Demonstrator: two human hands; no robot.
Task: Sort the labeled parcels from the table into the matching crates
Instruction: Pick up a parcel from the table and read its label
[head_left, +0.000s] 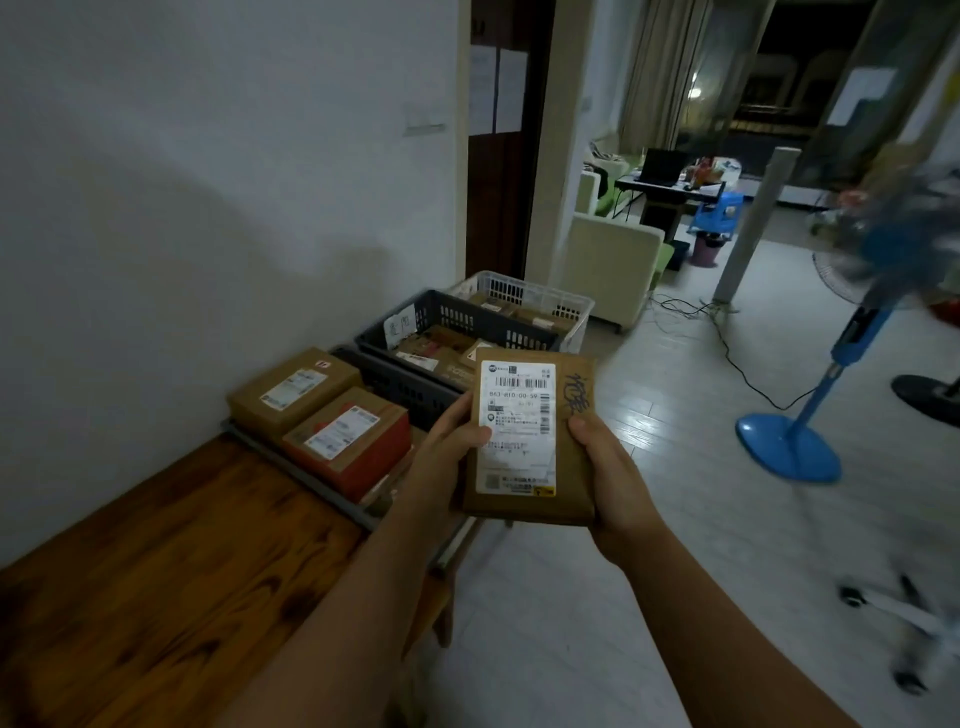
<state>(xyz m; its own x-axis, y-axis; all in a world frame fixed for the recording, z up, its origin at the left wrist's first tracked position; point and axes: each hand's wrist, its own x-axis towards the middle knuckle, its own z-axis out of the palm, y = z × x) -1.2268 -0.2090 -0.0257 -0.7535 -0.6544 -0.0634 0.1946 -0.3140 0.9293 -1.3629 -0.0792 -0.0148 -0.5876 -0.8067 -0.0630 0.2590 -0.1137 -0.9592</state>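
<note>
A flat brown cardboard parcel (530, 441) with a white shipping label and black handwriting is held up in front of me, label facing me. My left hand (447, 447) grips its left edge, thumb on the label. My right hand (608, 467) grips its right edge, thumb on top. Beyond the parcel, on the floor, stands a dark grey crate (447, 317) with a paper tag and several parcels inside. Behind that crate is a white crate (524, 296), also holding parcels. Another dark crate (400, 384) lies nearer, mostly hidden. Two boxed parcels (296, 389) (348, 431) rest at the wooden table's (156, 571) far end.
A white wall runs along the left. A blue standing fan (810, 415) and its cable are on the tiled floor to the right. A cream armchair (608, 265) stands behind the crates. A chair base (893, 618) shows at the lower right.
</note>
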